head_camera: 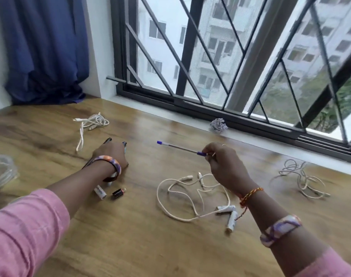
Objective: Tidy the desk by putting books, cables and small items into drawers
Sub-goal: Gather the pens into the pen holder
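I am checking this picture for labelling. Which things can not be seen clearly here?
Head view only:
- Dark pens under the left hand: the hand covers most of them, so their number is unclear.
- Clear coiled object at the left edge: cut off and blurred.
- White cylindrical battery near the left wrist: its print is too small to read.
- Grey-white cable tangle on the right: blurred.
- Drawers: none in view.

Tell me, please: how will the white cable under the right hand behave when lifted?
The white cable lies in loose loops, so it is probably floppy and will dangle. It looks thin, likely light. Its loops pass near the batteries and may drag them.
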### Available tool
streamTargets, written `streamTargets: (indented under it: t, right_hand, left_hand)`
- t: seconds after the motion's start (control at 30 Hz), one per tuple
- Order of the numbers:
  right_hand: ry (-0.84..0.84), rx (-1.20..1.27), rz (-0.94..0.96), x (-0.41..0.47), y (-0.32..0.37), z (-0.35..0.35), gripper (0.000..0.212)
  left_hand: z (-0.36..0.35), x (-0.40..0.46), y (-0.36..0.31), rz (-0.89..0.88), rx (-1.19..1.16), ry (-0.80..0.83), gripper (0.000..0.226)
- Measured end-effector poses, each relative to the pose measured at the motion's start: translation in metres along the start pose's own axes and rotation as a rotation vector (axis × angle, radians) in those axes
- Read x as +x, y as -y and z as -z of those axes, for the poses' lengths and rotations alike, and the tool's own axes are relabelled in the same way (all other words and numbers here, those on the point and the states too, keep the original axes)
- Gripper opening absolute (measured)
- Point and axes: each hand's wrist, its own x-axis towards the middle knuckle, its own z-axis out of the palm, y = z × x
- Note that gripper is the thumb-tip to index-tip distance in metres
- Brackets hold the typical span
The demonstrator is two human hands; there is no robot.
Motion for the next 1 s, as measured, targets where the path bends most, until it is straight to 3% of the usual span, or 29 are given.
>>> streamTargets:
  t: [0.2, 0.37, 0.47, 0.53, 0.73, 0.87, 1.0]
  right_hand:
    - [-0.052, -0.022, -0.058, -0.02, -0.032, 0.031, 0.016]
    - [-0.083, -0.044, -0.061, -0.04, -0.072, 0.071, 0.016]
    - [-0.138, -0.059, -0.083, -0.059, -0.104, 0.108, 0.016]
    - [-0.184, -0.062, -0.107, -0.078, -0.132, 0.14, 0.017]
    - [-0.355, -0.15, -0.261, -0.148, -0.22, 0.253, 0.019]
    - [-0.473, -0.329, -0.379, -0.194, -0.26, 0.326, 0.02]
    - [-0.447, -0.517, -0.475, -0.231, -0.288, 0.375, 0.019]
  left_hand:
    - [0.001, -0.005, -0.019, -0.02, -0.037, 0.105, 0.03]
    - [0.028, -0.028, -0.073, -0.129, -0.092, 0.013, 0.031]
    - [0.055, -0.051, -0.133, -0.208, -0.231, -0.038, 0.031]
    - [0.074, -0.069, -0.183, -0.32, -0.351, -0.051, 0.019]
    - [0.104, -0.146, -0.349, -0.682, -0.867, 0.144, 0.015]
    - [0.111, -0.206, -0.444, -0.896, -1.044, 0.162, 0.015]
    - [0.124, -0.255, -0.513, -1.062, -1.124, 0.123, 0.02]
